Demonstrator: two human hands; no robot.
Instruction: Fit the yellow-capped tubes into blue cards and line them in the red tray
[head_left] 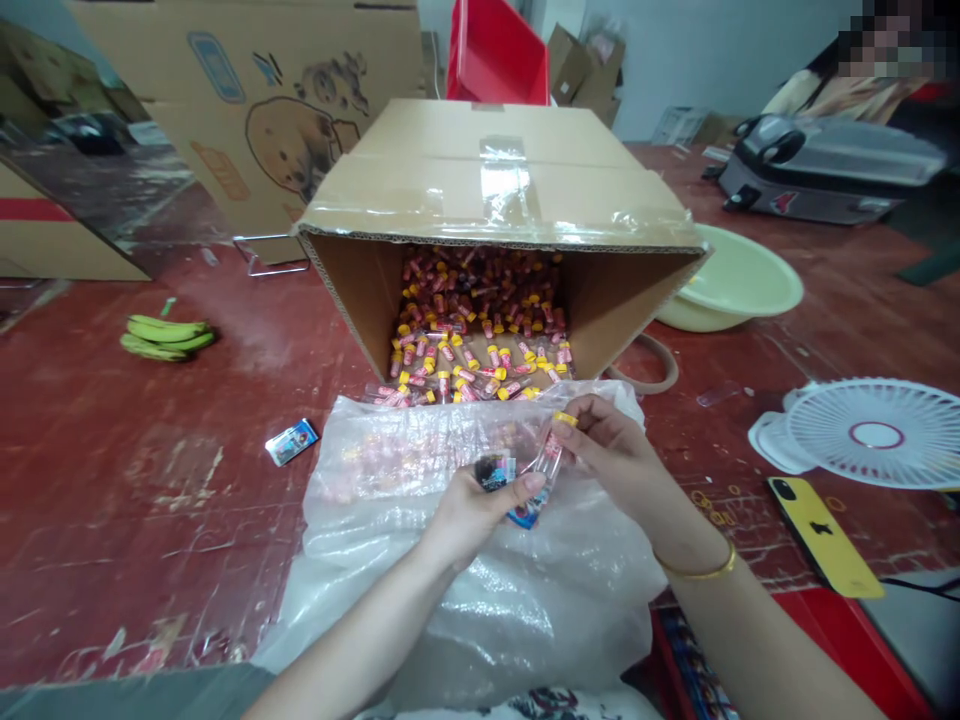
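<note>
My right hand pinches a small clear tube with a yellow cap above a crumpled clear plastic bag. My left hand grips a small printed card close against the tube's lower end. Just beyond my hands a big cardboard box lies on its side, open toward me. Many yellow-capped tubes fill it and spill onto the bag.
On the red floor: a bunch of green bananas, a loose small card, a pale basin, a white fan, a yellow phone. A printed carton, a red bin and a seated person are behind.
</note>
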